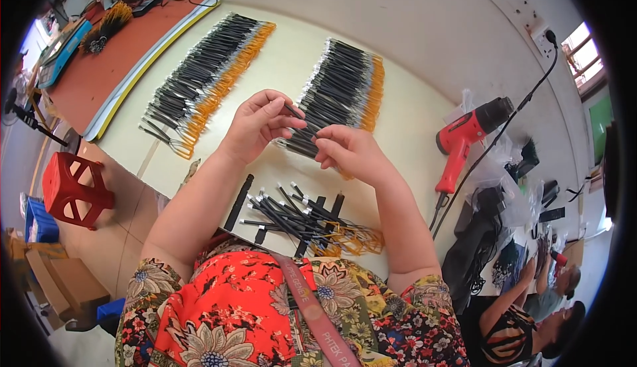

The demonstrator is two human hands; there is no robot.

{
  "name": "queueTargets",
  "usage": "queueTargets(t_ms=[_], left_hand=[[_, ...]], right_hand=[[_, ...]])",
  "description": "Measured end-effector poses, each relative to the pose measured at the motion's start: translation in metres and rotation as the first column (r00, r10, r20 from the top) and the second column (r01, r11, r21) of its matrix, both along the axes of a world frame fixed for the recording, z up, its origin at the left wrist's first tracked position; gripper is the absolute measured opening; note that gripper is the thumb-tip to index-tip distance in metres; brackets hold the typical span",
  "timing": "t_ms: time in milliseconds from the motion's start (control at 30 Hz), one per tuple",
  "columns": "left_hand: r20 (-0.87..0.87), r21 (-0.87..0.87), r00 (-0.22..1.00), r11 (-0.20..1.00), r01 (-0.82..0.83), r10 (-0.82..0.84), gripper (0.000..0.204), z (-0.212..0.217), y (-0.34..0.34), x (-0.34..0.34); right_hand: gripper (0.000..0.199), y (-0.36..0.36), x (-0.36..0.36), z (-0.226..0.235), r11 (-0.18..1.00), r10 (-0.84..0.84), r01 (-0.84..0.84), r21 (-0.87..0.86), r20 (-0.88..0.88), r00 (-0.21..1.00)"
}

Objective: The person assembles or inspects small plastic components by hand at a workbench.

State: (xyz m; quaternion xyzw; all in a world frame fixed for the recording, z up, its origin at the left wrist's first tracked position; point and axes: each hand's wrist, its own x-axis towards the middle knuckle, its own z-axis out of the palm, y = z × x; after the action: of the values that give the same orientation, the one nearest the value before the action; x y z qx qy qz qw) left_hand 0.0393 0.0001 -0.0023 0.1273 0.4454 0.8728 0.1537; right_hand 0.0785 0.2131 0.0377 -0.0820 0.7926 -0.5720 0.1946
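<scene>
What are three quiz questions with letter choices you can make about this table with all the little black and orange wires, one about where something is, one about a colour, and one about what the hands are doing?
1. Where does the heat gun lie?
A. On the table to the person's right
B. On the red stool
C. Under the loose pile of wires

2. What colour is the heat gun's body?
A. Blue
B. Red
C. Green

3. What are the left hand and right hand doing?
A. Resting flat on the table
B. Both pinching one thin black wire piece between them above the table
C. Gripping the heat gun

Answers: 1 A, it lies on the pale table right of the right-hand row of wires. 2 B, its body is red with a black nozzle. 3 B, fingertips of both hands close on the black piece, held above the loose pile.
</scene>
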Motion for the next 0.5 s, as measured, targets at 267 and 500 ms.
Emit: queueTargets(t_ms=[267, 500], left_hand=[[0.01, -0.055, 1.0, 0.998, 0.004, -0.004, 0.015, 0.0017, -0.0009, -0.0017], [0.017, -0.095, 0.998, 0.994, -0.05, 0.052, 0.015, 0.0013, -0.0002, -0.0012]], right_hand=[[0.015, 0.0033, -0.0019, -0.0043, 0.983, -0.102, 0.117, 0.139, -0.113, 0.988], [0.015, 0.0041, -0.0019, -0.0062, 0.979, -0.103, 0.131, 0.154, -0.176, 0.979]])
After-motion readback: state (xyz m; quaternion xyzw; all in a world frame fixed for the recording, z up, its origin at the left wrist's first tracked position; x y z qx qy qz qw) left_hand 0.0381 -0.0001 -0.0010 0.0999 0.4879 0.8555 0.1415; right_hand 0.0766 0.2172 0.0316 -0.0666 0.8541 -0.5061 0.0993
